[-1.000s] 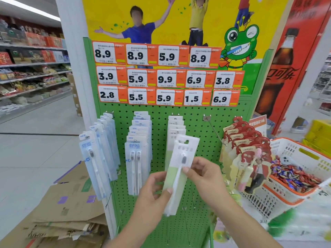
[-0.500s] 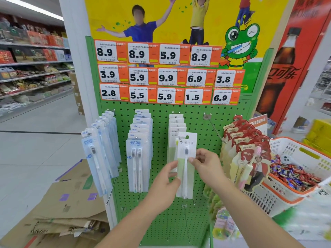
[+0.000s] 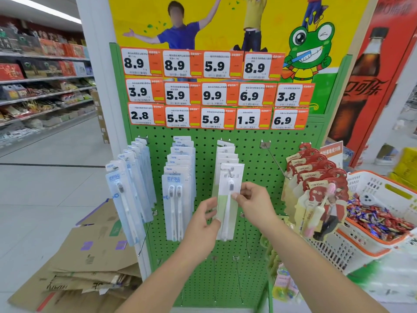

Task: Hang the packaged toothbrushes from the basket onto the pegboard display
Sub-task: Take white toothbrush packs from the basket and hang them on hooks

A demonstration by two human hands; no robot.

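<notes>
Pegboard: the green pegboard [image 3: 252, 168] stood straight before me, with rows of orange price tags [image 3: 216, 91] across its top.
Basket: a white basket with an orange rim [image 3: 383, 193] sat at my right, holding wrapped sweets.
Cardboard: flattened cardboard [image 3: 85, 263] lay on the floor at the lower left.
Hanging stock: blue toothbrush packs [image 3: 128, 195] hung on the left hook, twin-brush packs [image 3: 177, 199] on the next, and red-topped packs [image 3: 320, 199] at the far right.
Empty hook: one bare hook [image 3: 276, 161] stuck out between the middle row and the red-topped packs.
Packaged toothbrush: the white and pale green packaged toothbrush [image 3: 229, 199] hung upright at the front of the middle row, its top hole on the hook tip.
Left hand: my left hand [image 3: 203, 224] touched the pack's left edge, fingers bent round it; I could not tell how firm that grip was.
Right hand: my right hand [image 3: 252, 199] had its grip pinching the pack's right edge, thumb on the front near the brush neck.
</notes>
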